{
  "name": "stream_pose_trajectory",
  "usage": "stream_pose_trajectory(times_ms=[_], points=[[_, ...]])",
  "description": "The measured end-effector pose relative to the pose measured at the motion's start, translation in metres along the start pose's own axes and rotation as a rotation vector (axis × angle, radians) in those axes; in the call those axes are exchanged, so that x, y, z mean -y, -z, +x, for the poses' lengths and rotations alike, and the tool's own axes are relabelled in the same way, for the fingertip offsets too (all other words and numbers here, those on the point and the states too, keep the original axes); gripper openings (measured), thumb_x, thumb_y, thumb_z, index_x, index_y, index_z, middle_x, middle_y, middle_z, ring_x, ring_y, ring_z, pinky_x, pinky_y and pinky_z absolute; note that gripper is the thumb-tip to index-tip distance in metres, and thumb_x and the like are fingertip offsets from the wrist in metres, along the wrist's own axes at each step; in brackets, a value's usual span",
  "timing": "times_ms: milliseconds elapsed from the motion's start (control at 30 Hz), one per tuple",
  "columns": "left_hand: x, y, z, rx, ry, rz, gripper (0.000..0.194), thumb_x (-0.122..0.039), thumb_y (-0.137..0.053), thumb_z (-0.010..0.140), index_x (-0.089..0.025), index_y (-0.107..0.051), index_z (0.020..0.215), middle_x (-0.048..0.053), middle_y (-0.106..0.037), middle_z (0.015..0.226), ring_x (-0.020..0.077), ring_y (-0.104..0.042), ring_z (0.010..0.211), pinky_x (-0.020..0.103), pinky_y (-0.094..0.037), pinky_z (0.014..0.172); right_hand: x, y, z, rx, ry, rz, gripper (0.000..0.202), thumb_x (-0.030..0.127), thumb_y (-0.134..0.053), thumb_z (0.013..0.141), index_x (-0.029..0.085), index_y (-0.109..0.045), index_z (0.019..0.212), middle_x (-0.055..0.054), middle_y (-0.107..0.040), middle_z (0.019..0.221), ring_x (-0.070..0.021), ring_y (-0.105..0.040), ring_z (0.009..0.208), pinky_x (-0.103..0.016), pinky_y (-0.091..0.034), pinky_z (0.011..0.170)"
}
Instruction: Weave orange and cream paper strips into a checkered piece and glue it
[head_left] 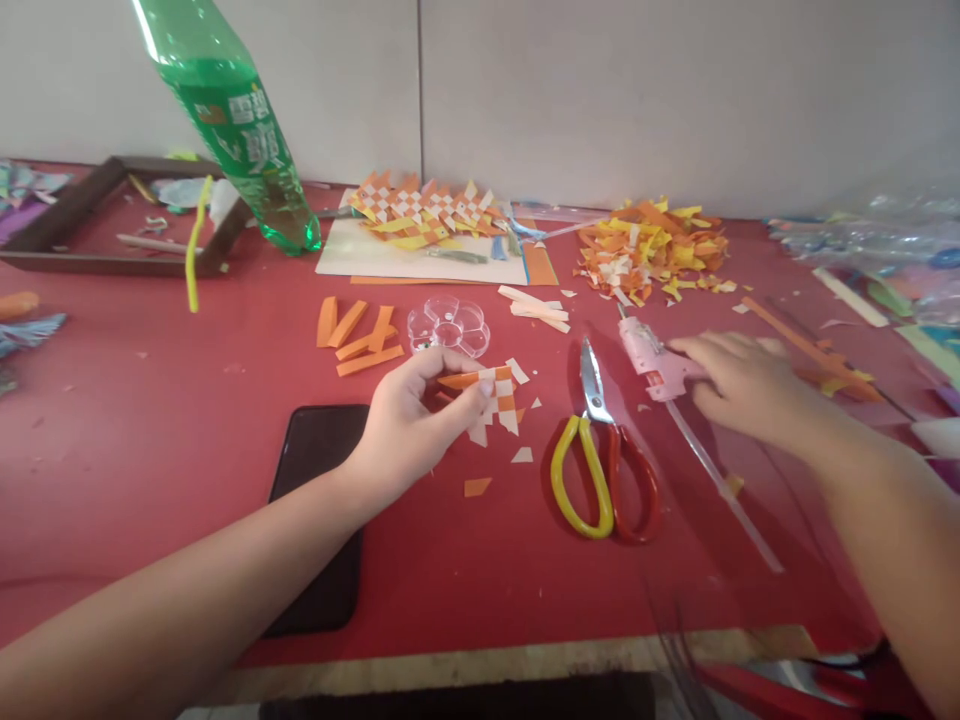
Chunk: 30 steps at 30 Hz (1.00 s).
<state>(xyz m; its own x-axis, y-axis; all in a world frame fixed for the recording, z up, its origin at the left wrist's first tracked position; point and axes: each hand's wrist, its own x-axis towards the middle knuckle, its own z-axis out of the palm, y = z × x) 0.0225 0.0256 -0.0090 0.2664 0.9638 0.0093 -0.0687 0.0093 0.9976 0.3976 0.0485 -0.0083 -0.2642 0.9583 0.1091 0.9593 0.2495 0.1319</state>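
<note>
I've got my left hand [420, 412] pinching the woven paper [505, 404], scissors [594, 400] at the paper's four o'clock. At its three o'clock, my right hand [739, 385] meets the glue gun [654, 362]; gripped or not, I can't tell

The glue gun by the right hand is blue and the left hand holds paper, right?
The colour is wrong: the head view shows a pink glue gun by the right hand. The left hand does hold paper, orange and white.
</note>
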Motion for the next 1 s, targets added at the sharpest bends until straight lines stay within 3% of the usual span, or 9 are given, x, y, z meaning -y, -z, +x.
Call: stream_pose_trajectory(times_ms=[133,233,300,433,567,733,833,933,1000], points=[[0.000,0.000,0.000,-0.003,0.010,0.003,0.014,-0.031,-0.068,0.086,-0.019,-0.059,0.083,-0.002,-0.067,0.069,0.0116,-0.066,0.054,0.023,-0.052,0.057,-0.002,0.011,0.013,-0.051,-0.093,-0.037,0.050,0.009,-0.048,0.065,0.022,-0.065,0.109,-0.015,-0.069,0.097,-0.0408,-0.064,0.096,-0.059,-0.047,0.077],[-0.001,0.000,0.000,-0.015,0.005,0.015,0.016,-0.031,-0.068,0.086,-0.019,-0.059,0.082,-0.002,-0.067,0.069,0.0110,-0.067,0.054,0.022,-0.051,0.058,0.043,0.030,0.021,-0.139,-0.101,0.007,0.040,0.015,-0.046,0.078,0.017,-0.063,0.115,-0.017,-0.065,0.108,-0.0371,-0.060,0.106,-0.055,-0.047,0.087],[-0.001,0.001,0.000,-0.019,0.006,0.020,0.016,-0.031,-0.068,0.086,-0.018,-0.059,0.082,-0.003,-0.066,0.070,0.0104,-0.066,0.054,0.021,-0.051,0.058,0.083,0.036,0.027,-0.082,-0.070,0.257,0.027,0.024,-0.049,0.088,0.021,-0.064,0.110,-0.010,-0.069,0.100,-0.0242,-0.066,0.085,-0.039,-0.052,0.077],[-0.001,0.002,0.000,-0.009,0.013,0.018,0.015,-0.030,-0.067,0.087,-0.018,-0.059,0.084,-0.002,-0.067,0.071,0.0103,-0.066,0.055,0.021,-0.051,0.056,0.139,0.025,0.040,0.007,0.008,0.445,0.014,0.027,-0.063,0.085,0.020,-0.066,0.097,-0.003,-0.071,0.083,-0.0176,-0.066,0.072,-0.030,-0.050,0.068],[-0.001,0.002,-0.001,-0.006,0.001,0.017,0.013,-0.028,-0.066,0.088,-0.018,-0.059,0.083,-0.003,-0.067,0.068,0.0100,-0.066,0.054,0.020,-0.051,0.059,0.147,0.008,0.048,-0.031,-0.002,0.489,0.002,0.019,-0.064,0.083,0.020,-0.063,0.081,-0.002,-0.068,0.078,-0.0176,-0.063,0.072,-0.029,-0.047,0.066],[-0.002,0.001,-0.001,-0.004,0.036,0.019,0.015,-0.030,-0.068,0.086,-0.018,-0.059,0.083,-0.003,-0.067,0.068,0.0103,-0.066,0.056,0.020,-0.051,0.057,0.147,0.006,0.045,-0.089,0.037,0.482,0.010,0.015,-0.058,0.086,0.020,-0.058,0.077,-0.004,-0.067,0.081,-0.0212,-0.062,0.080,-0.034,-0.047,0.071],[0.000,0.001,-0.001,-0.011,0.039,0.043,0.017,-0.033,-0.069,0.085,-0.019,-0.060,0.083,-0.003,-0.067,0.070,0.0105,-0.066,0.057,0.020,-0.050,0.057,0.154,0.013,0.037,-0.227,0.049,0.554,0.007,0.017,-0.056,0.090,0.020,-0.059,0.084,-0.003,-0.068,0.082,-0.0173,-0.063,0.076,-0.030,-0.049,0.068],[0.001,0.001,-0.001,0.004,0.037,0.055,0.020,-0.037,-0.069,0.085,-0.019,-0.060,0.084,-0.001,-0.069,0.071,0.0118,-0.067,0.061,0.022,-0.051,0.060,0.163,0.020,0.027,-0.438,0.118,0.803,0.006,0.016,-0.062,0.087,0.022,-0.062,0.086,-0.002,-0.070,0.085,-0.0149,-0.066,0.078,-0.028,-0.053,0.071],[0.001,0.001,-0.001,0.021,0.044,0.050,0.021,-0.038,-0.069,0.085,-0.019,-0.061,0.084,0.000,-0.069,0.070,0.0129,-0.067,0.064,0.022,-0.052,0.062,0.168,0.024,0.021,-0.481,0.158,0.980,0.011,0.011,-0.065,0.084,0.022,-0.064,0.086,-0.002,-0.071,0.089,-0.0150,-0.068,0.084,-0.030,-0.055,0.078]])
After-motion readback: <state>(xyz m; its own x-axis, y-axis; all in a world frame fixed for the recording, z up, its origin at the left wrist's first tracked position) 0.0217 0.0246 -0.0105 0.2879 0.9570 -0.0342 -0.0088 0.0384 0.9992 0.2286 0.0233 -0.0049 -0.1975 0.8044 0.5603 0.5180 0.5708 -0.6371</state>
